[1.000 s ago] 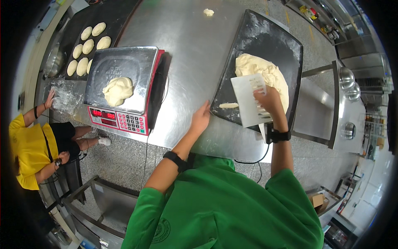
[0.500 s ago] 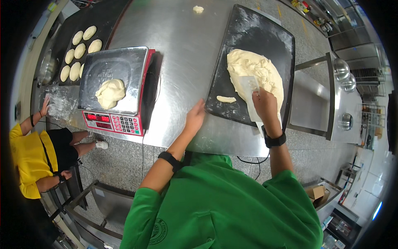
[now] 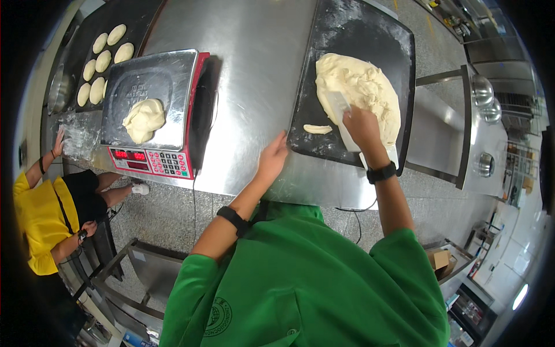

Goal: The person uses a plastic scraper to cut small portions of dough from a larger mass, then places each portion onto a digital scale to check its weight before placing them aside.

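Observation:
My right hand grips a white dough scraper over the near-left part of a large pale dough mass. That dough lies spread on a black tray dusted with flour. Beside it, toward the tray's near-left corner, is a small dough strip. My left hand holds nothing; its fingers stretch out by that corner, at the metal table. Whether the fingertips touch the tray is unclear. To the left, a dough lump sits on the steel plate of a red digital scale.
Several rounded dough pieces lie on a dark board at the far left. A person in a yellow top stands at the left, one hand on the floured table end. Steel bowls stand on another table at the right.
My right hand has shifted slightly up and left over the dough, and the scraper now slants differently. My left hand stays by the tray corner. The whole view has shifted a little.

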Tool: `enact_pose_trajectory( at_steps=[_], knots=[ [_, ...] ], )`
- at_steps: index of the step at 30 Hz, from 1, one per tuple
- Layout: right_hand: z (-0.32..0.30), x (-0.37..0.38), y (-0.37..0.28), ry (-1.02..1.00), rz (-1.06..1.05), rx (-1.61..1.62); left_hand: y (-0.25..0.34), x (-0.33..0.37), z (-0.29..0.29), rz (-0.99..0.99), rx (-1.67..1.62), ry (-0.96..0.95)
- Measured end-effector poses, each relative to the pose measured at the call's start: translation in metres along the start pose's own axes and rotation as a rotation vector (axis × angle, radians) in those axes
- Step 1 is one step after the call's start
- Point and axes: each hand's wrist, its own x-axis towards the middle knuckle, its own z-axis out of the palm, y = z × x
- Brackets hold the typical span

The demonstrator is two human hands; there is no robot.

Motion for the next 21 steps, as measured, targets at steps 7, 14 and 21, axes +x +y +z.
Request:
enact_pose_trajectory(
  at_steps=[7,14,21],
  knots=[
    [0.009,0.035,-0.001,0.057,-0.053,-0.062,0.011,0.001,0.009,0.035,0.113,0.057],
    [-0.002,0.005,0.013,-0.051,-0.074,0.074,0.023,0.005,0.016,-0.108,-0.141,0.083],
    [0.010,0.022,-0.005,-0.010,-0.185,-0.150,0.004,0.006,0.024,0.010,0.053,0.085]
  ],
)
